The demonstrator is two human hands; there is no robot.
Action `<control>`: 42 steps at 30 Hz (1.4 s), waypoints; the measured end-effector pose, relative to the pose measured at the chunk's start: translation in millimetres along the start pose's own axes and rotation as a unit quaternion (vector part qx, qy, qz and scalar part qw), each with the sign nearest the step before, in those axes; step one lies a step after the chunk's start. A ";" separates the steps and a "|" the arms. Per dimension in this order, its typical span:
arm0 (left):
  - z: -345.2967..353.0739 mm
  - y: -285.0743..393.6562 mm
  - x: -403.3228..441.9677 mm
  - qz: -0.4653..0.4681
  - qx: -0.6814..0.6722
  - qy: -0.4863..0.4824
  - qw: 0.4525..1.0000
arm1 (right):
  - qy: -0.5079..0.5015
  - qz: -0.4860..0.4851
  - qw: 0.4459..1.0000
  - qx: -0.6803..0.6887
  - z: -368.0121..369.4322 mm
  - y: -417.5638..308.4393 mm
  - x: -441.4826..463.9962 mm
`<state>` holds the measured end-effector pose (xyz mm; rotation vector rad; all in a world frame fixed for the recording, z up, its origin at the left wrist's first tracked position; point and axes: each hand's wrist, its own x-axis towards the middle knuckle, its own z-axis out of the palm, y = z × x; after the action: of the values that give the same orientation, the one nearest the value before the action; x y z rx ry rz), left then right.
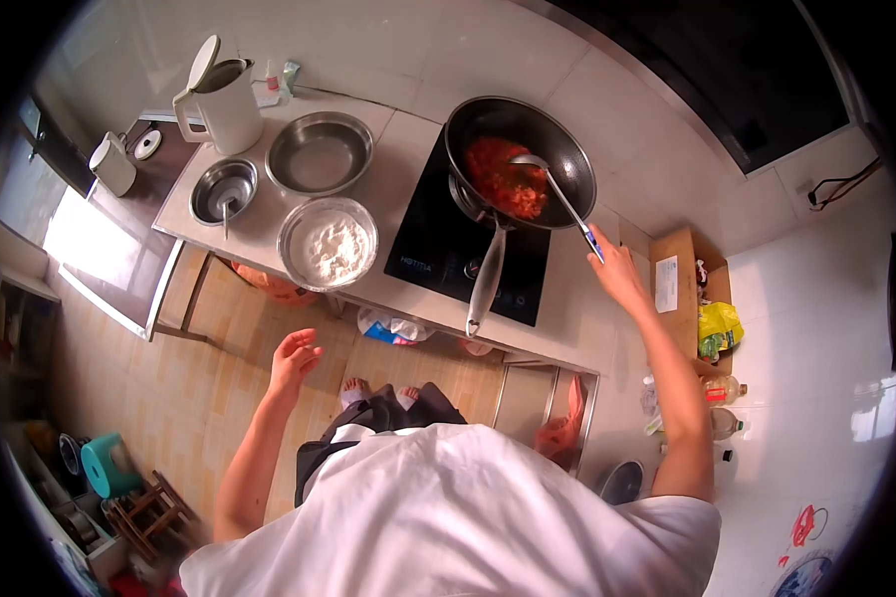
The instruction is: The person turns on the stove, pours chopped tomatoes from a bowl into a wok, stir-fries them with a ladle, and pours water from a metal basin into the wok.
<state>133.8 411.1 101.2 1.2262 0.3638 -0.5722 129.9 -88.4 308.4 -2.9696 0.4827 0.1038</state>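
Note:
My right hand [614, 269] is wrapped around the handle of a metal ladle [564, 203]. The ladle's bowl rests in red, chunky food [496, 171] inside a dark wok [570, 164]. That wok sits on a black induction cooktop [423, 234], its long handle [486, 284] pointing towards me. Nothing is in my left hand [291, 360], which hangs in the air before the counter with its fingers loosely apart. Nearest to it on the counter is a bowl of white flour [338, 249].
Left of the cooktop stand a wide steel basin [321, 152], a small steel bowl [223, 192] with a utensil in it, and a white pitcher [231, 109] with its lid raised. A cardboard box [673, 284] and several bottles [724, 390] line the right wall.

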 end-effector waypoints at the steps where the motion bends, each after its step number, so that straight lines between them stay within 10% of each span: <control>1: -2.1 -0.9 0.3 -0.002 -0.008 0.011 1.000 | -0.005 -0.002 1.000 -0.003 0.8 1.8 -4.3; 32: -4.9 -8.9 9.1 -0.028 -0.015 0.017 0.999 | -0.010 0.010 0.999 0.047 15.0 -13.7 -1.8; 42: -2.7 -4.4 11.1 -0.024 0.003 0.017 1.000 | -0.016 -0.086 0.967 -0.241 7.9 -11.7 -3.4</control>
<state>140.3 410.4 90.9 1.2372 0.4225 -0.5947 130.0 -75.2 302.3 -3.4605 0.2137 0.2871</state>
